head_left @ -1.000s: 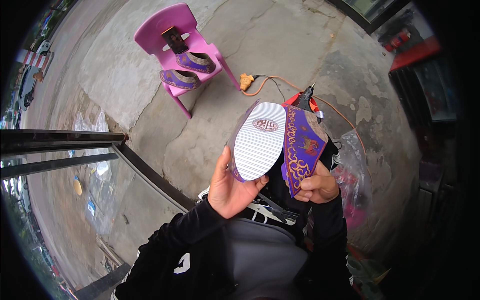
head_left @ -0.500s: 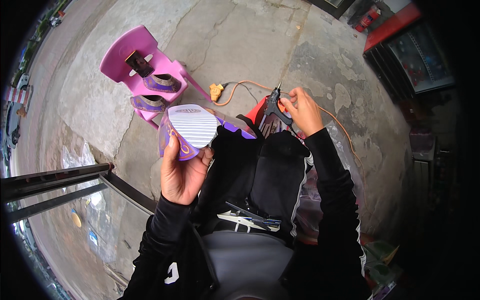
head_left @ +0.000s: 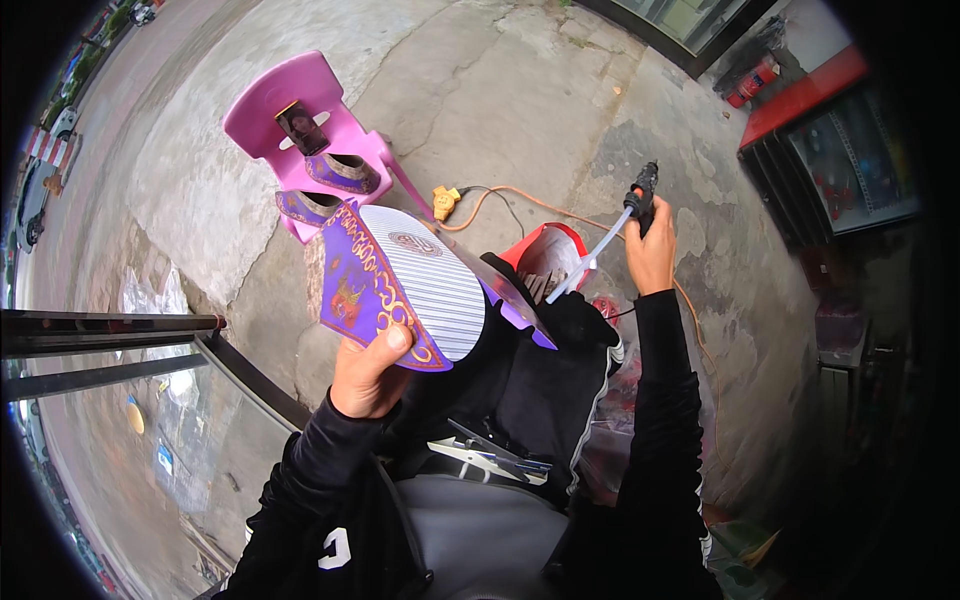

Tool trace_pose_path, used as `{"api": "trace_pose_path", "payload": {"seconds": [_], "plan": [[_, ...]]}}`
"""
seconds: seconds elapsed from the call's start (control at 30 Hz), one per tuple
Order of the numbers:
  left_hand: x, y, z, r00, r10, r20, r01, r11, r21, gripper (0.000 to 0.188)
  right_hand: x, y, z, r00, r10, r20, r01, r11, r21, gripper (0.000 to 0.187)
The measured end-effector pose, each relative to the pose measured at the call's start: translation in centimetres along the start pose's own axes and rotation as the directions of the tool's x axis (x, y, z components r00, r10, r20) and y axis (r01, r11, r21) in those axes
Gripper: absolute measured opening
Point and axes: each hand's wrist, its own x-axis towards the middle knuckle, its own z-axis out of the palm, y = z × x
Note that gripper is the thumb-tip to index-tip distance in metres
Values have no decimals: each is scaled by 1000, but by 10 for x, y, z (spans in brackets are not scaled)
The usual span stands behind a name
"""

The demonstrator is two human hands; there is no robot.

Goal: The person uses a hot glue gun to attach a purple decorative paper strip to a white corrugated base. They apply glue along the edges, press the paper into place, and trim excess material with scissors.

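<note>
My left hand (head_left: 372, 372) is closed on a shoe-shaped piece (head_left: 345, 285), purple with gold trim and a white, grey-striped oval sole; the thumb presses on its near edge. Another purple-edged piece (head_left: 520, 305) rests by my knee, partly hidden by the striped sole. Out to the right, my right hand (head_left: 652, 250) grips a black glue gun (head_left: 645, 185), nozzle pointing away from me. A long translucent glue stick (head_left: 590, 255) sticks out of its back toward my knees.
Two similar purple shoes (head_left: 342, 175) and a dark box (head_left: 302, 128) sit on a pink chair (head_left: 290, 85). A red container (head_left: 580, 240) stands beyond my knees. An orange cord (head_left: 530, 195) with a yellow plug (head_left: 445, 203) crosses the concrete. Black-and-white tools (head_left: 490, 458) lie on my lap.
My right hand has moved right with the glue gun and turned it, bringing the glue stick into view. The left hand has turned the shoe piece, showing more of its purple side.
</note>
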Motion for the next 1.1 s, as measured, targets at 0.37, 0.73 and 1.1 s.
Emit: {"api": "trace_pose_path", "payload": {"seconds": [0.37,0.73,1.1], "plan": [[30,30,57,993,-88,77,92,995,-49,32,-89,-168,-106,992,-47,116,-39,766,641,51],[20,42,58,964,-148,219,132,987,86,29,-150,-170,-76,962,260,85,-265,805,531,36],[46,13,49,861,-298,412,286,954,93,45,-185,-179,-77,949,311,-45,-259,855,449,37]]}}
